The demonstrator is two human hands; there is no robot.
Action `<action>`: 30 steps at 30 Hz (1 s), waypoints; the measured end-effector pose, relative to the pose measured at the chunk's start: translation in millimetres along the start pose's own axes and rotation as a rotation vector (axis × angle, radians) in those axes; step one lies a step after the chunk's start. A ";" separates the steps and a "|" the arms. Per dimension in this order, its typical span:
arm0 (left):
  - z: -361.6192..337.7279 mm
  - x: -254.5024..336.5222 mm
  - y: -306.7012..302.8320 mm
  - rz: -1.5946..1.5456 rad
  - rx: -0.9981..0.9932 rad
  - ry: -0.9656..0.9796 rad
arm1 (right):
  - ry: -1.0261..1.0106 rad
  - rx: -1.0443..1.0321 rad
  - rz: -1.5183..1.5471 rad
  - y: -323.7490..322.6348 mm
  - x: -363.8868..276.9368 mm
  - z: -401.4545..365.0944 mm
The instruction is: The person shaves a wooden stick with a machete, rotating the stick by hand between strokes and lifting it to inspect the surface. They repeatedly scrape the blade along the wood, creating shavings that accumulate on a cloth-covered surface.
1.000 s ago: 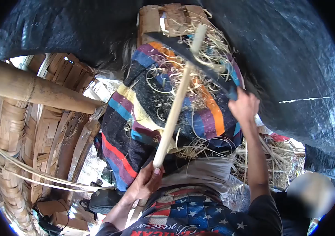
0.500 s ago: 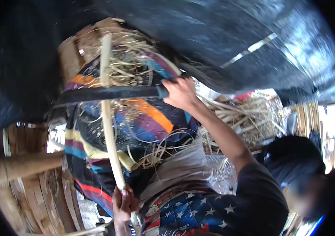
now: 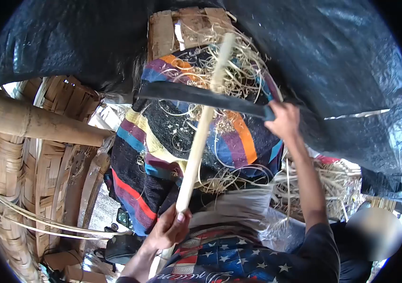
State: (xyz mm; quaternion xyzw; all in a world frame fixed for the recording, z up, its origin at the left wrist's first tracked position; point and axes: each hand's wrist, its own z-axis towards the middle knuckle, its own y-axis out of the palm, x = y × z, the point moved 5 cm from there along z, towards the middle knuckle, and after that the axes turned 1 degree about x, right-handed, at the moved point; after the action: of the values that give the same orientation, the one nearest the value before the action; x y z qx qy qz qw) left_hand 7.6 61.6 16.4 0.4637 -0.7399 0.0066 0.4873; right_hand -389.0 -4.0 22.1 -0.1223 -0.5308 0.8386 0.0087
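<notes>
My left hand [image 3: 170,228] is closed around the lower end of a long pale strip of wood or bamboo [image 3: 194,162], near my lap. The strip slants up and away over a striped cloth [image 3: 161,120]. Wrapped around the dark handle of a machete is my right hand [image 3: 284,120]. Its wide dark blade [image 3: 182,93] points left and lies across the upper part of the strip. Thin curled shavings [image 3: 241,78] are heaped on the cloth around the strip's far end, with more curls nearer my lap.
Wooden boards [image 3: 163,35] show beyond the cloth. A thick bamboo pole [image 3: 45,125] and a woven bamboo wall [image 3: 7,165] are on the left. Dark plastic sheeting [image 3: 333,56] hangs around. At right lie piled pale strips [image 3: 337,184], near another person [image 3: 352,236].
The view has swung, so the cloth, strip and machete appear farther right and the strip leans right. Both hands keep their holds, the blade still across the strip.
</notes>
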 end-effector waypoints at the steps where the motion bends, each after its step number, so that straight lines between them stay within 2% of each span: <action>1: 7.7 -7.9 -6.0 -0.012 0.026 0.039 | 0.026 -0.016 -0.115 -2.0 -17.5 0.0; 2: 14.6 -16.0 -15.4 -0.022 0.054 0.071 | 0.017 -0.062 -0.155 -2.3 -25.3 1.6; 4: 13.9 -10.1 -20.5 -0.008 0.036 0.092 | -0.131 0.066 -0.109 -14.9 -44.1 -3.7; 8: 6.0 -3.5 -14.4 0.001 0.020 0.111 | -0.333 0.105 0.034 -25.1 -84.2 -25.7; 11: 1.1 -7.4 -14.6 0.015 -0.020 0.122 | -0.394 0.072 0.089 -21.7 -99.5 -43.7; 12: -1.3 -9.2 -11.7 -0.023 -0.080 0.109 | -0.395 0.076 0.089 -21.5 -84.4 -31.8; 14: -3.4 -7.8 -4.3 -0.063 -0.140 0.086 | -0.131 -0.070 -0.035 -15.2 -29.8 -2.2; 15: 0.9 -5.2 0.8 -0.108 -0.091 0.032 | -0.127 -0.077 -0.037 -14.4 -33.5 -8.8; 16: 5.3 -0.8 1.6 -0.146 -0.043 -0.001 | -0.104 -0.032 -0.166 -12.0 -36.7 -6.1; 17: 14.6 -9.6 -4.5 -0.176 -0.037 0.066 | -0.099 0.027 -0.302 -10.1 -37.5 7.7; 18: 17.7 -10.0 -8.4 -0.163 -0.068 0.090 | -0.062 -0.028 -0.244 -3.6 -41.5 3.7; 20: 12.4 -6.9 -2.7 -0.198 -0.091 0.032 | -0.156 0.047 -0.132 -6.5 -64.1 -14.3; 22: 9.4 -11.1 -2.2 -0.231 -0.112 0.014 | -0.348 0.011 0.011 -5.6 -83.4 -28.3; 24: 5.0 -9.9 -2.7 -0.200 -0.129 0.034 | -0.484 0.107 -0.050 -8.8 -91.1 -37.7; 26: -3.8 -20.4 1.3 -0.190 -0.175 0.011 | -0.313 -0.068 -0.196 -11.0 -49.4 1.3; 27: -1.6 -20.4 3.8 -0.149 -0.119 0.045 | -0.198 -0.063 -0.148 1.4 -21.5 14.6; 28: 9.5 -8.5 8.9 -0.231 -0.064 -0.058 | -0.088 -0.038 -0.104 3.7 -14.3 29.2; 29: 14.8 -14.2 2.5 -0.272 -0.092 0.001 | -0.017 -0.129 -0.300 12.8 -21.2 23.3; 30: 24.8 -20.4 -2.9 -0.315 -0.129 0.059 | -0.023 -0.102 -0.252 8.6 -33.9 20.4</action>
State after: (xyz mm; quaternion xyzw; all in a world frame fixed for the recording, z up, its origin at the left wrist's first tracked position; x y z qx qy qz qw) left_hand -6.2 62.3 -12.7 0.5414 -0.6424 -0.1038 0.5324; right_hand -359.4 -30.7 29.3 -0.0451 -0.5839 0.8042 0.1016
